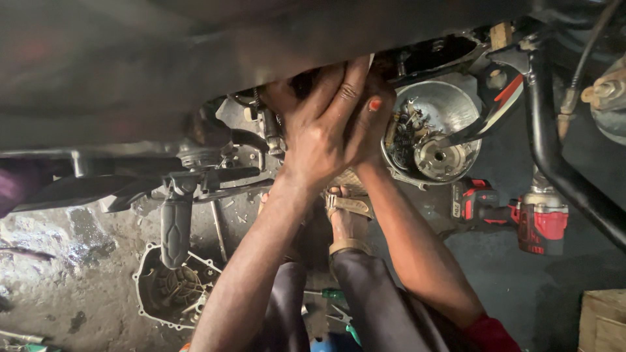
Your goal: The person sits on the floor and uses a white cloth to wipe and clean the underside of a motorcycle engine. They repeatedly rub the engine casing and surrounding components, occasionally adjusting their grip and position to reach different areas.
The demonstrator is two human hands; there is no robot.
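My left hand (319, 133) lies over my right hand (373, 107), fingers wrapped across its back. Both press against the motorcycle engine (261, 130) just under the dark bodywork (195, 58). Whatever sits beneath the hands is hidden. My left forearm comes up from the lower middle. My right arm, with a red cuff (489, 332), comes from the lower right. Just right of the hands is an open round engine housing (433, 133) with a metal rotor and wires inside.
A red and black cordless impact wrench (525, 218) lies on the dark floor at right. A black frame tube (554, 156) runs past it. A footpeg (176, 225) hangs at left above a removed engine cover (171, 292). My sandalled foot (349, 218), a green-handled tool (334, 294) and a wooden box (603, 319) are also in view.
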